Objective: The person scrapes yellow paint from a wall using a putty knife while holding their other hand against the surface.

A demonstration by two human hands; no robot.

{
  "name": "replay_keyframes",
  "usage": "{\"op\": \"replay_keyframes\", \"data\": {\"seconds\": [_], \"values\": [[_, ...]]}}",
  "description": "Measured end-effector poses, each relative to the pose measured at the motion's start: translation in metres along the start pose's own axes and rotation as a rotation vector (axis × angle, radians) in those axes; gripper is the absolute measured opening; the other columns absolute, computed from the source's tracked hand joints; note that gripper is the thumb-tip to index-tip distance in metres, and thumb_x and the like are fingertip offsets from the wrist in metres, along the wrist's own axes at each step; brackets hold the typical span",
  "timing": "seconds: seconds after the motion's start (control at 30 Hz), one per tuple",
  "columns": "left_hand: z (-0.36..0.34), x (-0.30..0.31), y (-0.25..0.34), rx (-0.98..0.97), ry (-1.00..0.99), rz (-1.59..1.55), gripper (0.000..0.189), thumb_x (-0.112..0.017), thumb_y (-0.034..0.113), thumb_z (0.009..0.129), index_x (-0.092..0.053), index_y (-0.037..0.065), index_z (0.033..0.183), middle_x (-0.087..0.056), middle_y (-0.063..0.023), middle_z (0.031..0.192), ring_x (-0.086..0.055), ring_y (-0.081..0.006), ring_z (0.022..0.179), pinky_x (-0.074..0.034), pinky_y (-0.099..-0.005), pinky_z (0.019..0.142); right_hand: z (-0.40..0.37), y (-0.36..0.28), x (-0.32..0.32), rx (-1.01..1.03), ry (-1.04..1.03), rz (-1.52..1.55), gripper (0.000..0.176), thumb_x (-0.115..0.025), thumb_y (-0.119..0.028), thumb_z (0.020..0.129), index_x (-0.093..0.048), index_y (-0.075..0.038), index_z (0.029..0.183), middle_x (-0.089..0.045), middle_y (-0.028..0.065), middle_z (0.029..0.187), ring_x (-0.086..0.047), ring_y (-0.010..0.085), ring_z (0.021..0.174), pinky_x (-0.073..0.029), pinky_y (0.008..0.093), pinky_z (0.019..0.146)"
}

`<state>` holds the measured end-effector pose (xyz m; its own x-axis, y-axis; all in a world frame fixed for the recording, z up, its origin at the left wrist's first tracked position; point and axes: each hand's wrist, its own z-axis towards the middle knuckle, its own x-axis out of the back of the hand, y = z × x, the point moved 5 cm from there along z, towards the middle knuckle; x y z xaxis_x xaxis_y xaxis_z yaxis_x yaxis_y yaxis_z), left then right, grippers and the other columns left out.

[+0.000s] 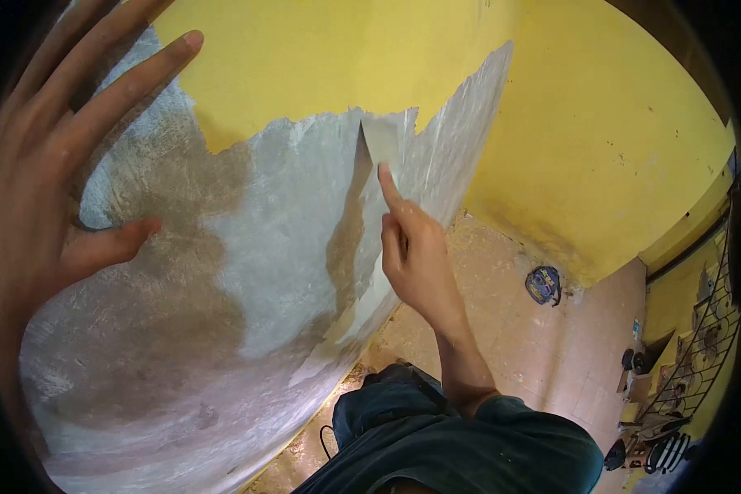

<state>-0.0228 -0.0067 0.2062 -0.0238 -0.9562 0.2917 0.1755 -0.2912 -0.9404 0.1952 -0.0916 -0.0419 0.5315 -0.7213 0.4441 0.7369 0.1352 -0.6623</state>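
Note:
My right hand (pixel 416 255) is closed round a scraper (pixel 380 142), its index finger stretched along the blade. The blade's wide edge meets the ragged border between yellow paint (pixel 296 58) and the bare grey wall (pixel 272 230). The scraper's handle is hidden in my fist. On the left, close to the camera, my left hand (pixel 49 165) has its fingers spread in front of the wall and holds nothing. Whether its palm touches the wall, I cannot tell.
A second yellow wall (pixel 601 132) stands at the right, stained near its base. A blue bag-like item (pixel 543 284) lies on the tiled floor (pixel 502 346). At the far right are a black metal grille (pixel 700 354) and shoes (pixel 667 453).

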Motion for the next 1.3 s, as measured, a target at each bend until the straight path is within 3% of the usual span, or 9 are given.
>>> {"op": "replay_keyframes", "data": {"seconds": [0.03, 0.23, 0.33, 0.53, 0.6, 0.63, 0.7, 0.8, 1.3], "values": [[-0.001, -0.001, -0.001, 0.009, -0.080, 0.089, 0.107, -0.028, 0.095, 0.082, -0.048, 0.023, 0.157, -0.036, -0.0100, 0.168, -0.029, -0.0325, 0.157, -0.023, -0.0607, 0.128, -0.001, 0.000, -0.001, 0.007, -0.003, 0.002, 0.068, -0.055, 0.004, 0.093, -0.042, -0.007, 0.160, -0.056, 0.0194, 0.077, -0.058, 0.0337, 0.070, -0.048, 0.0453, 0.071], [-0.004, -0.008, -0.002, -0.009, -0.035, 0.049, 0.107, -0.031, 0.096, 0.081, -0.049, 0.022, 0.156, -0.036, -0.0103, 0.168, -0.028, -0.0321, 0.158, -0.022, -0.0596, 0.129, 0.005, 0.005, 0.002, -0.014, 0.047, 0.052, 0.069, -0.056, 0.004, 0.093, -0.042, -0.008, 0.160, -0.055, 0.0188, 0.076, -0.058, 0.0337, 0.070, -0.048, 0.0446, 0.070], [-0.004, -0.005, 0.000, -0.007, 0.004, 0.053, 0.108, -0.029, 0.096, 0.081, -0.049, 0.022, 0.156, -0.037, -0.0105, 0.168, -0.028, -0.0321, 0.158, -0.020, -0.0587, 0.129, -0.001, 0.003, 0.000, -0.047, -0.052, 0.029, 0.069, -0.056, 0.005, 0.093, -0.042, -0.007, 0.160, -0.055, 0.0188, 0.076, -0.058, 0.0338, 0.070, -0.048, 0.0448, 0.070], [-0.001, -0.001, 0.001, -0.009, 0.024, 0.034, 0.107, -0.027, 0.097, 0.081, -0.051, 0.023, 0.155, -0.037, -0.0106, 0.168, -0.029, -0.0319, 0.158, -0.020, -0.0578, 0.130, 0.008, 0.000, 0.005, 0.020, 0.045, 0.006, 0.068, -0.055, 0.005, 0.093, -0.044, -0.006, 0.159, -0.055, 0.0191, 0.075, -0.057, 0.0335, 0.070, -0.048, 0.0449, 0.070], [-0.004, -0.005, 0.000, 0.004, 0.029, 0.049, 0.108, -0.026, 0.097, 0.080, -0.050, 0.024, 0.156, -0.036, -0.0106, 0.168, -0.028, -0.0318, 0.158, -0.019, -0.0575, 0.130, 0.001, -0.001, 0.005, -0.005, 0.032, 0.011, 0.061, -0.053, 0.005, 0.097, -0.048, -0.008, 0.157, -0.050, 0.0161, 0.075, -0.047, 0.0225, 0.063, -0.043, 0.0342, 0.065], [-0.005, -0.007, 0.001, 0.001, 0.036, 0.058, 0.110, -0.024, 0.098, 0.080, -0.050, 0.024, 0.156, -0.036, -0.0105, 0.168, -0.028, -0.0317, 0.158, -0.019, -0.0573, 0.130, 0.003, -0.003, 0.008, -0.001, 0.032, 0.012, 0.061, -0.053, 0.005, 0.097, -0.048, -0.008, 0.157, -0.050, 0.0161, 0.075, -0.047, 0.0225, 0.063, -0.043, 0.0342, 0.065], [-0.007, -0.012, 0.002, 0.001, 0.039, 0.068, 0.110, -0.024, 0.099, 0.079, -0.049, 0.024, 0.156, -0.036, -0.0103, 0.168, -0.027, -0.0316, 0.158, -0.018, -0.0572, 0.130, 0.006, -0.003, 0.011, -0.069, -0.077, 0.026, 0.069, -0.056, 0.004, 0.093, -0.041, -0.006, 0.160, -0.057, 0.0202, 0.077, -0.055, 0.0353, 0.069, -0.047, 0.0452, 0.070], [-0.007, -0.011, 0.001, 0.016, 0.030, 0.059, 0.110, -0.023, 0.099, 0.078, -0.049, 0.026, 0.157, -0.035, -0.0099, 0.169, -0.026, -0.0315, 0.159, -0.017, -0.0577, 0.130, -0.001, 0.001, 0.002, 0.012, 0.009, -0.002, 0.068, -0.055, 0.004, 0.094, -0.041, -0.006, 0.160, -0.057, 0.0204, 0.076, -0.055, 0.0353, 0.068, -0.048, 0.0455, 0.070], [-0.009, -0.014, 0.004, 0.063, -0.033, 0.062, 0.112, -0.023, 0.101, 0.075, -0.045, 0.029, 0.159, -0.032, -0.0082, 0.171, -0.023, -0.0312, 0.159, -0.015, -0.0594, 0.130, 0.010, 0.001, 0.004, 0.022, 0.062, -0.062, 0.068, -0.055, 0.003, 0.093, -0.044, -0.008, 0.159, -0.055, 0.0193, 0.074, -0.056, 0.0336, 0.067, -0.047, 0.0457, 0.068]]}}
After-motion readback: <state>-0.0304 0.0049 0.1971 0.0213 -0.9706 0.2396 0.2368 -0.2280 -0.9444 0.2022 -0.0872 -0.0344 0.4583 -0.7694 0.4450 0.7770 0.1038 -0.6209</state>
